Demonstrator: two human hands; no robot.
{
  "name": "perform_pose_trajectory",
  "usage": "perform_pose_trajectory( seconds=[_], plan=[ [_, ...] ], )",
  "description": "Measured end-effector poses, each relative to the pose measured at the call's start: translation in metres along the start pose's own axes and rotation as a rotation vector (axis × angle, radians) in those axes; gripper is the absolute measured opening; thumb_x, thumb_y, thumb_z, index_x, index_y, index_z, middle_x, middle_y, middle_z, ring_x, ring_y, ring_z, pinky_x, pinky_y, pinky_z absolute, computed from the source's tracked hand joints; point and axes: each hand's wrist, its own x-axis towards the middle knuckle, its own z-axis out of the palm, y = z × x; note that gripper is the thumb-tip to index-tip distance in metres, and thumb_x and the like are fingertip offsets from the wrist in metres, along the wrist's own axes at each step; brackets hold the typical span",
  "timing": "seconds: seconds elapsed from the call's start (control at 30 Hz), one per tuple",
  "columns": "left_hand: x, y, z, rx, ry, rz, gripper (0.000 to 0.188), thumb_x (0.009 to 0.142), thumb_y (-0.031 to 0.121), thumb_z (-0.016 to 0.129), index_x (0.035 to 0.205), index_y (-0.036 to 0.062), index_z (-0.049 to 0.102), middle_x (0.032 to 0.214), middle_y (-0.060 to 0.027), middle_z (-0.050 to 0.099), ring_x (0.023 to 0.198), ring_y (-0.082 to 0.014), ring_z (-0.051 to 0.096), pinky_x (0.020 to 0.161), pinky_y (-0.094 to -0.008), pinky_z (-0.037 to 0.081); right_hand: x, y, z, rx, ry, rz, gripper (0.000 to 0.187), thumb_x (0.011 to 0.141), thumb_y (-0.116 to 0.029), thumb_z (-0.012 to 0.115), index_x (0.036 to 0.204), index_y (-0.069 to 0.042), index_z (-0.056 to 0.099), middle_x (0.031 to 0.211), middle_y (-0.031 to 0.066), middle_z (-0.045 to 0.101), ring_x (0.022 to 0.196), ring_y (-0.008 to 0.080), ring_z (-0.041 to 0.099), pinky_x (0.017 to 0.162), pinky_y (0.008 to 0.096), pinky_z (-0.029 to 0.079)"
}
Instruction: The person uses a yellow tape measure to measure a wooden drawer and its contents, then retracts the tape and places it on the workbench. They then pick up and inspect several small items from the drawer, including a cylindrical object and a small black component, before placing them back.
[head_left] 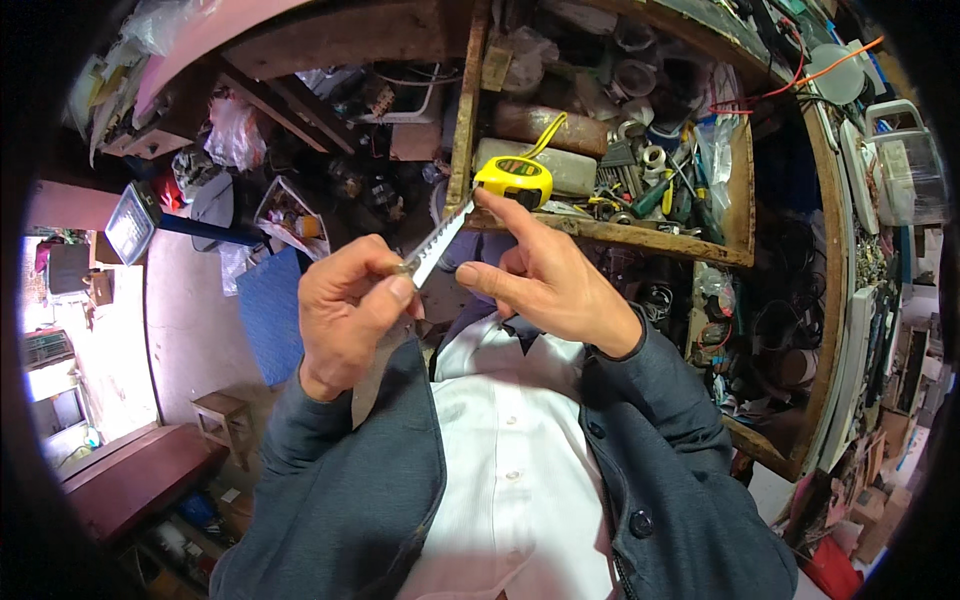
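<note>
In front of my chest, my left hand (355, 305) is closed, thumb and fingers pinching the near end of a narrow pale metal strip (436, 250) with dark notches along one edge, like a saw blade. It slants up and away to the right. My right hand (555, 275) has its index finger stretched out at the strip's far end and its thumb held apart; the other fingers curl loosely. Just beyond that fingertip is a yellow tape measure (515, 178) with a yellow wrist strap, at the front edge of an open wooden drawer (640, 236).
The drawer holds pliers and screwdrivers (675, 190), a grey box (560, 172) and plastic bags. Cables and clutter fill a shelf (780, 320) on the right. Leftward are a blue board (270, 315), a small wooden stool (225, 410) and a lamp-like panel (132, 225).
</note>
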Motion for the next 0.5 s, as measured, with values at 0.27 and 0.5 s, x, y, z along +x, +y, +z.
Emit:
perform_pose_trajectory(
  seconds=[0.27, 0.5],
  plan=[
    [-0.01, -0.01, -0.017, -0.143, 0.131, 0.02, 0.019, 0.091, 0.019, 0.06, 0.086, 0.0011, 0.056, 0.079, -0.0101, 0.06, 0.074, -0.0218, 0.062, 0.067, -0.029, 0.046, 0.018, -0.021, -0.012, -0.299, 0.032, -0.093, 0.071, 0.092, -0.04, 0.072, 0.135, 0.011, 0.05, 0.086, 0.0256, 0.067, 0.08, 0.0341, 0.069, 0.072, 0.0404, 0.052],
    [-0.027, -0.02, -0.021, -0.213, 0.219, 0.007, 0.018, 0.092, 0.018, 0.059, 0.083, 0.0021, 0.055, 0.075, -0.0077, 0.055, 0.071, -0.0209, 0.06, 0.068, -0.0301, 0.046, 0.012, -0.014, 0.003, -0.104, -0.027, 0.008, 0.078, 0.091, -0.036, 0.075, 0.143, 0.012, 0.041, 0.069, 0.0187, 0.062, 0.061, 0.0242, 0.063, 0.056, 0.0373, 0.049]
  ],
)
